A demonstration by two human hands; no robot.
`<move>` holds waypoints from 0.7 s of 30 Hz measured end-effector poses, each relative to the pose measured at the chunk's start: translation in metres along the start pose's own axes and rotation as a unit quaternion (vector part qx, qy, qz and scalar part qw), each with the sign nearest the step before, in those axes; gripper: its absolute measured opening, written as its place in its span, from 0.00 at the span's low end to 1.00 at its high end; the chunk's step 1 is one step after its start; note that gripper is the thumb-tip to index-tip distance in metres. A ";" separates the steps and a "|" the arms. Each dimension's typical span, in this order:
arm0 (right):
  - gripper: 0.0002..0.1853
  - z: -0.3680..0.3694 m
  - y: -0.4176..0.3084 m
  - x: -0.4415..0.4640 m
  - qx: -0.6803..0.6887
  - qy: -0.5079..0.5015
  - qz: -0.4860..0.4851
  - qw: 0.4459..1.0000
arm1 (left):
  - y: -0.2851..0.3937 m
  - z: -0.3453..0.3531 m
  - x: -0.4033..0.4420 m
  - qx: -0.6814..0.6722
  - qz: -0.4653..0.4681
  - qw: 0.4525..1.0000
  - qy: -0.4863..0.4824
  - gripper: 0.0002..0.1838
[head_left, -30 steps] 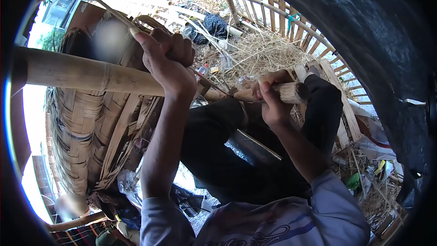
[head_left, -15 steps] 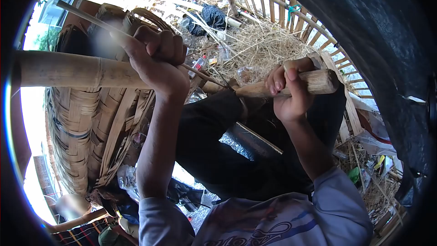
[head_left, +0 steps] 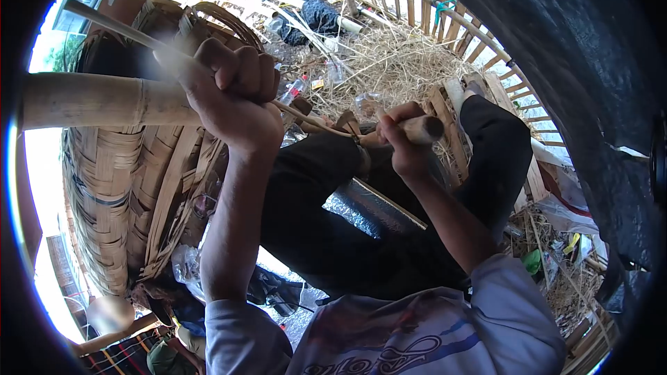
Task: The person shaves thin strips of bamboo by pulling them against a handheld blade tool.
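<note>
My left hand [head_left: 240, 101] is closed in a fist around a long thin bamboo strip [head_left: 114, 26]. One end of the strip sticks out to the upper left; the other runs down to the right, towards my knee. My right hand [head_left: 404, 142] grips a thick wooden handle [head_left: 422, 130], whose blunt round end points to the right. The head of this wooden-handled tool lies close to the strip above my knee, and I cannot make out its shape. A thick bamboo pole [head_left: 83, 102] passes behind my left hand.
A large woven bamboo basket [head_left: 104, 201] stands at the left. Dry straw [head_left: 389, 62], black plastic bags [head_left: 319, 16] and a plastic bottle [head_left: 297, 87] litter the ground ahead. A slatted bamboo fence [head_left: 479, 42] curves along the right, beside dark sheeting [head_left: 556, 62].
My right hand has moved left with the wooden handle, nearer to my left hand. My left hand and the strip have shifted slightly left.
</note>
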State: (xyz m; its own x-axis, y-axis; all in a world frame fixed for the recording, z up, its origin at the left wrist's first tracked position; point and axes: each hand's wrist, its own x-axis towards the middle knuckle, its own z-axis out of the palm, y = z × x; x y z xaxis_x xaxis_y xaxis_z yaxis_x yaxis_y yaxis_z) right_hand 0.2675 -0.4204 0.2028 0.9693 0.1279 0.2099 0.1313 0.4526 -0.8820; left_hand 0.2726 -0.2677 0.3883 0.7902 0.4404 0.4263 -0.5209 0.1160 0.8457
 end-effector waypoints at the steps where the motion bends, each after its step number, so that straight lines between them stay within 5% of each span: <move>1: 0.11 0.008 0.000 0.007 0.023 0.031 -0.004 0.999 | 0.000 -0.001 0.000 0.004 0.000 1.000 -0.001 0.30; 8: 0.09 0.008 -0.059 0.025 0.238 0.031 -0.026 0.971 | -0.001 0.000 0.000 -0.007 0.003 0.999 -0.032 0.30; 10: 0.09 0.004 -0.021 0.016 0.175 0.031 0.000 0.984 | -0.002 0.000 0.000 0.003 -0.001 1.000 -0.018 0.31; 13: 0.15 0.004 0.033 0.011 -0.168 -0.007 -0.033 0.985 | -0.001 0.003 0.002 0.023 0.001 1.000 -0.001 0.31; 15: 0.12 -0.002 0.040 0.012 -0.164 0.004 -0.067 0.984 | -0.002 0.000 0.004 0.011 -0.010 1.000 0.006 0.31; 21: 0.07 0.000 -0.025 0.028 0.184 0.058 0.020 0.981 | -0.002 -0.008 0.007 0.022 0.005 1.000 -0.011 0.31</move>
State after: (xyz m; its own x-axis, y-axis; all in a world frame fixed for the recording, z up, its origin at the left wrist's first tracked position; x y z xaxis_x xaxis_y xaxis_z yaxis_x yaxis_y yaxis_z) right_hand 0.2912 -0.4280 0.2306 0.9921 0.0596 0.1101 0.0301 0.7400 -0.6720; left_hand 0.2766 -0.2582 0.3871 0.7924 0.4215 0.4409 -0.5141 0.0725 0.8546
